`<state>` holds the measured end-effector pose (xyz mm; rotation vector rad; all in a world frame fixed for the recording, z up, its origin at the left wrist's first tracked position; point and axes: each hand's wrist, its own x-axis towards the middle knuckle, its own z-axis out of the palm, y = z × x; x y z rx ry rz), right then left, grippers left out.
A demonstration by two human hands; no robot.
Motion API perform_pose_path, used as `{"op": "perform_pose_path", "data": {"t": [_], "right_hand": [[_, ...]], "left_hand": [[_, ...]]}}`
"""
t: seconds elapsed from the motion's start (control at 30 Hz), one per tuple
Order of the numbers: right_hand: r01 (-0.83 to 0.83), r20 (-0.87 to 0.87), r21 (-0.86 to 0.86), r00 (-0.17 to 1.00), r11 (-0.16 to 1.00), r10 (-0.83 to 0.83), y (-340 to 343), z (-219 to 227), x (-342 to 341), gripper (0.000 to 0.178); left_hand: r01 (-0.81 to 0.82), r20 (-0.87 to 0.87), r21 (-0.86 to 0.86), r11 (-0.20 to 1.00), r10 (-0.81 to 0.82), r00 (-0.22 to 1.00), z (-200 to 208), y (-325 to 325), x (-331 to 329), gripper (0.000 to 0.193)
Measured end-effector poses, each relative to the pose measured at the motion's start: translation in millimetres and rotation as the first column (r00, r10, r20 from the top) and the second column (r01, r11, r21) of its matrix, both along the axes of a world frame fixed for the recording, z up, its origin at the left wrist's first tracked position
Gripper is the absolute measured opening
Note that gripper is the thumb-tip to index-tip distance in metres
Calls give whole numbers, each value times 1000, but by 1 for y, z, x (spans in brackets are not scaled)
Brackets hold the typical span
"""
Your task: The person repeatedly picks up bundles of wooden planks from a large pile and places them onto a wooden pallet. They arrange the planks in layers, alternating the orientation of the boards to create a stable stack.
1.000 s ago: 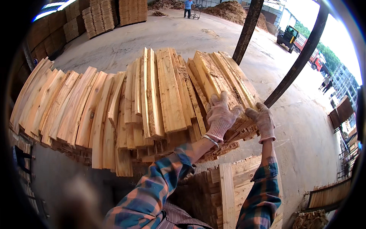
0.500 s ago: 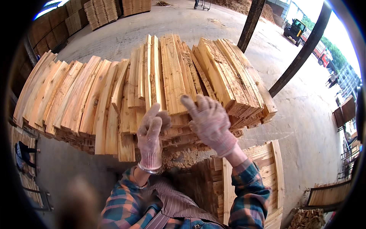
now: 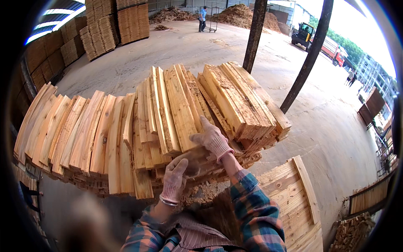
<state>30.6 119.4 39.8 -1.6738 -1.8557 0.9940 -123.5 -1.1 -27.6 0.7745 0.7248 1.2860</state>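
A stacked row of pale wooden boards (image 3: 103, 130) lies in front of me, their near ends uneven. My right hand (image 3: 213, 140), in a whitish knit glove, rests at the near end of a wide board (image 3: 178, 107). Its thumb and forefinger are stretched apart against that board; its other fingers are mostly hidden. My left hand (image 3: 174, 181), gloved too, is just below the board ends, fingers raised and apart, partly smeared by motion. I see nothing held in it. A thicker bundle of boards (image 3: 243, 105) lies right of my right hand.
A low stack of boards (image 3: 289, 189) with a loose strip on top stands at lower right. Dark posts (image 3: 255, 35) rise beyond the boards. Farther off are tall wood stacks (image 3: 133, 23), a person (image 3: 202, 19) beside a cart, wood-scrap heaps, and a loader (image 3: 303, 35).
My right hand has come down onto the end of the wide board. My left hand has dropped slightly lower in view. The view has tilted up, showing more of the far yard.
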Motion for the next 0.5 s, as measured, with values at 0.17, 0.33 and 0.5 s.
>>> {"op": "perform_pose_path", "data": {"t": [0.17, 0.33, 0.5], "right_hand": [[-120, -278, -63, 955, 991, 98, -117, 6, 56, 91], [-116, -304, -192, 951, 974, 53, -272, -46, 137, 93], [156, -141, -197, 972, 968, -186, -365, -110, 168, 92]], "left_hand": [[415, 257, 17, 910, -405, 877, -25, -24, -9, 66], [149, -387, 268, 952, -35, 922, -77, -27, 42, 78], [521, 227, 48, 852, -517, 825, -13, -110, 141, 76]]}}
